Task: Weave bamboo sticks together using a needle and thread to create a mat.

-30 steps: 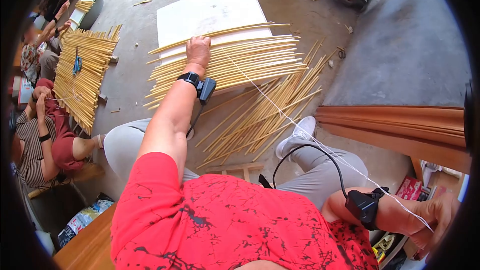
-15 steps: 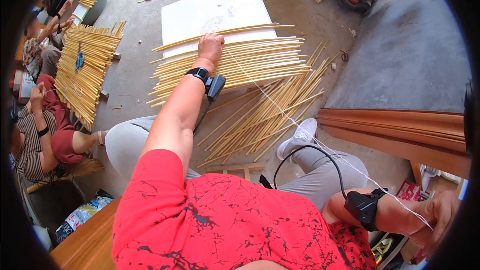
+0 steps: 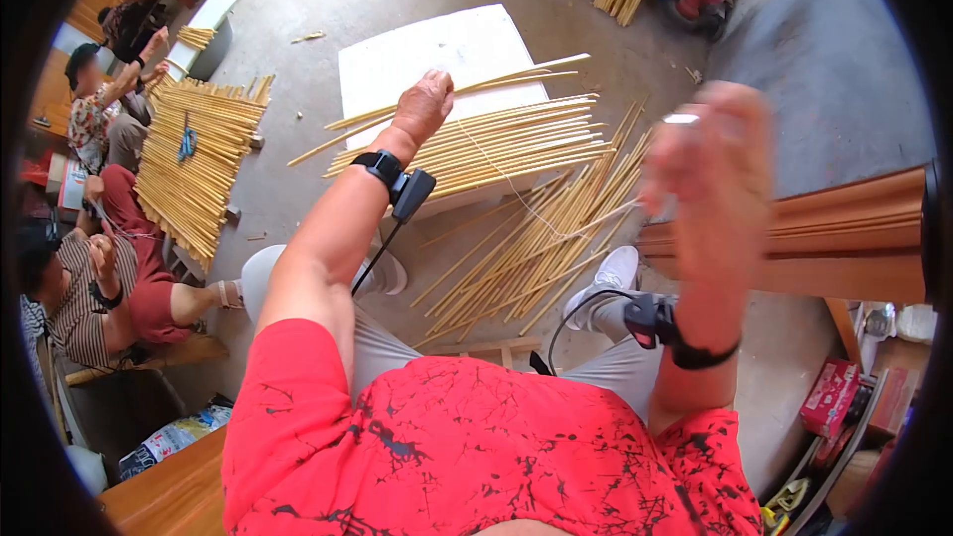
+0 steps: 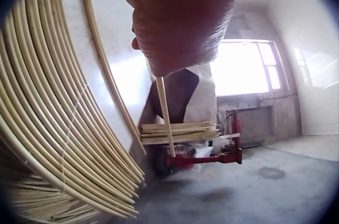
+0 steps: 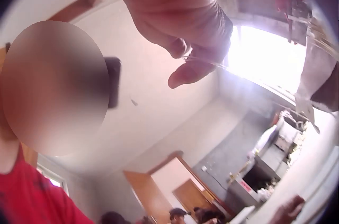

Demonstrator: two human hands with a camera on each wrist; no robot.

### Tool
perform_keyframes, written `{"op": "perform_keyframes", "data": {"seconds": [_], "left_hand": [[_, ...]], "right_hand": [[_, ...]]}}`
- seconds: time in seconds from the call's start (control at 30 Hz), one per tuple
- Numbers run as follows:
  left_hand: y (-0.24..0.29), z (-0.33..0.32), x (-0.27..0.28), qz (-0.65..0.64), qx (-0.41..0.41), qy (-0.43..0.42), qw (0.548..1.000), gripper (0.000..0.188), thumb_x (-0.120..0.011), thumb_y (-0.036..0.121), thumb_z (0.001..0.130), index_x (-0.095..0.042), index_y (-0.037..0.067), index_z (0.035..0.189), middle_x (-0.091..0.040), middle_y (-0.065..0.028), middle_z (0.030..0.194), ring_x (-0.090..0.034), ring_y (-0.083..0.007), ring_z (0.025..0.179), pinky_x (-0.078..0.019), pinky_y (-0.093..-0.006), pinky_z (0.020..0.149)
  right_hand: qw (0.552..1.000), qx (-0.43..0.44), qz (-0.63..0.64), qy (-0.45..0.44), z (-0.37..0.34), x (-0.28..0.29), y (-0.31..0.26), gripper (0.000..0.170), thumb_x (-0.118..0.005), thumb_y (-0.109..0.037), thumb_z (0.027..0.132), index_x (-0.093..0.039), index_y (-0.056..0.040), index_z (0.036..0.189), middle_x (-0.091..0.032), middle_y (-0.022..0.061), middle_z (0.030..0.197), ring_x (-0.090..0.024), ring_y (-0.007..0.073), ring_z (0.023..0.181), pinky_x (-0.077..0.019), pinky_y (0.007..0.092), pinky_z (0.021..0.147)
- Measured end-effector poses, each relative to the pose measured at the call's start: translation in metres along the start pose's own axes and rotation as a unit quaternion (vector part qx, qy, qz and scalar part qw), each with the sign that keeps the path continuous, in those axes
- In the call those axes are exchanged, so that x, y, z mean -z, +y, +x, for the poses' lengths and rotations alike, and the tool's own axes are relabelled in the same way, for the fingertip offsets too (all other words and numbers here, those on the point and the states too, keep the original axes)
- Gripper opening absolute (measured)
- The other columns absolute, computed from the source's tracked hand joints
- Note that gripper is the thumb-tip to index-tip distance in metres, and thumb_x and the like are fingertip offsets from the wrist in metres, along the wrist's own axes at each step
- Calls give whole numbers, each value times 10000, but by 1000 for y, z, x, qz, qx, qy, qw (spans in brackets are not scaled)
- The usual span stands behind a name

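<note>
Over a white board (image 3: 427, 45), my left hand (image 3: 424, 104) grips a thin straw-coloured stalk, whose end (image 4: 165, 118) sticks out below the fist in the left wrist view. A row of similar stalks (image 3: 516, 144) lies side by side across the board's near part. White string (image 3: 496, 167) runs from that row in a loose curve toward the right. My right hand (image 3: 710, 179), blurred in the head view, is raised to the right of the board. In the right wrist view its thumb and fingers pinch the string (image 5: 214, 64).
Loose stalks (image 3: 536, 248) lie heaped on the floor by my shoe (image 3: 620, 266). To the left, two people sit beside a wider stalk mat (image 3: 204, 159) with blue-handled scissors (image 3: 187, 141) on it. A wooden ledge (image 3: 794, 238) juts in at right.
My right hand has come up and forward from the far lower right, and the taut string has gone slack. My left hand has shifted slightly, with a stalk now slanting under it.
</note>
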State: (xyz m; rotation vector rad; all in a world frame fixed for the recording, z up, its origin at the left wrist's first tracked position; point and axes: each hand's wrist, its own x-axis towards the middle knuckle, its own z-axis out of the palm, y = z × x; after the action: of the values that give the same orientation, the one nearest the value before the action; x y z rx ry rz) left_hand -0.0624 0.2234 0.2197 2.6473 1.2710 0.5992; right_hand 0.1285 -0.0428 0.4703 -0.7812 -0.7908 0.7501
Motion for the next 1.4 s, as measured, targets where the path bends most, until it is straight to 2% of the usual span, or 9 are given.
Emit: {"op": "perform_keyframes", "data": {"seconds": [0.03,0.1,0.27,0.43,0.9,1.0,1.1,1.17,1.4], "left_hand": [[10,0,18,-27,-33,13,999,95,-559,123,788,-510,57,834,-538,-129,865,-555,-302,794,-466,-377,692],[33,-3,55,-89,-100,41,990,82,-585,68,753,-522,26,785,-545,-124,754,-562,-279,696,-457,-349,621],[104,-40,129,-195,-82,47,976,75,-595,53,747,-538,15,779,-530,-82,666,-509,-163,566,-420,-280,523],[129,-73,134,-295,-13,40,955,73,-594,16,766,-522,19,754,-458,25,621,-398,-17,546,-333,-186,471],[126,-79,126,-313,-9,63,947,93,-594,-16,765,-507,17,775,-508,9,710,-410,-3,568,-340,-166,479],[125,-79,125,-322,-8,60,945,93,-592,-21,766,-506,12,775,-521,-3,742,-435,-2,589,-359,-161,494],[125,-79,126,-317,-5,54,947,94,-591,-26,764,-504,8,774,-526,-10,760,-445,-3,598,-370,-159,503],[125,-78,126,-311,-2,52,949,95,-591,-28,763,-503,7,773,-527,-13,764,-445,-4,597,-373,-160,504],[126,-80,126,-303,-21,69,950,104,-596,-31,757,-500,7,766,-518,-10,753,-446,-6,601,-374,-160,506]], "right_hand": [[995,-38,-53,-79,3,6,18,66,-448,-103,913,-484,-82,964,-565,37,675,-517,82,479,-418,211,410],[973,-180,-113,-85,-2,-1,42,87,-482,-138,908,-491,-74,966,-563,27,672,-538,78,500,-415,194,416],[935,-297,-119,-153,-26,-5,96,113,-498,-158,896,-523,-68,960,-568,24,658,-530,58,490,-398,181,404],[927,-302,-171,-139,-40,-11,108,115,-506,-151,872,-552,-53,911,-553,13,597,-505,57,448,-383,188,381],[926,-299,-194,-125,-41,-10,115,120,-497,-139,880,-560,-43,916,-541,-2,592,-472,34,436,-349,163,382],[931,-297,-180,-118,-42,-10,116,127,-504,-112,846,-559,0,873,-552,27,563,-484,68,433,-398,211,403],[929,-298,-181,-126,-43,-10,115,119,-500,-137,880,-556,-39,915,-541,-2,596,-471,34,436,-348,162,382],[934,-287,-178,-119,-42,-10,115,132,-502,-114,845,-560,1,873,-553,27,565,-482,67,432,-395,211,404],[933,-292,-176,-118,-42,-10,115,137,-497,-119,847,-559,0,871,-551,24,566,-482,63,439,-395,208,407]]}}
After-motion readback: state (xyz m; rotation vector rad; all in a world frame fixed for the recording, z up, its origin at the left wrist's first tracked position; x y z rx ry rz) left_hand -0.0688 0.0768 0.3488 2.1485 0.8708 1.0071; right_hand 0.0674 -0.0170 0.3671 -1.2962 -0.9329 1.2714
